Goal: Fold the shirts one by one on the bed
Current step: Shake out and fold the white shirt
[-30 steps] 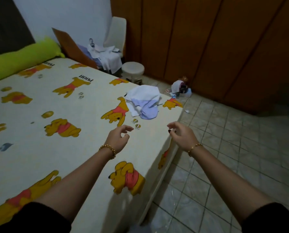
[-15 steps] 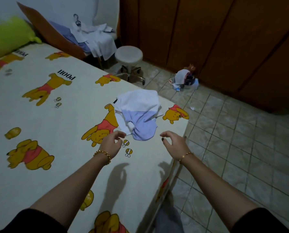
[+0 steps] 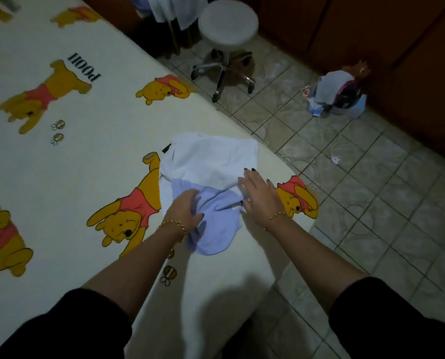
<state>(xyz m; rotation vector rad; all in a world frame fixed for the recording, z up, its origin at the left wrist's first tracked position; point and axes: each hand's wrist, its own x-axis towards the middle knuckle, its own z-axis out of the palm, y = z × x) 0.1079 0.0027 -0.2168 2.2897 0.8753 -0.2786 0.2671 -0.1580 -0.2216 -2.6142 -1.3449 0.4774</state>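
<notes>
One legible inscription is present: the word "POOH" [image 3: 84, 66], printed in black capital letters on the cream bed sheet [image 3: 99, 156]. It stands just beside the head of a yellow bear figure [image 3: 44, 95] in a red top and reads upside down from the head camera. The other bear figures on the sheet show no lettering that can be read

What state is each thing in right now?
lavender shirt: crumpled on the bed, unfolded, gripped by the left hand.
white shirt: rumpled, unfolded, right hand touching its edge.
left hand: fingers curled into the cloth.
right hand: fingers straight, holding nothing.
stool: upright on the floor.
</notes>
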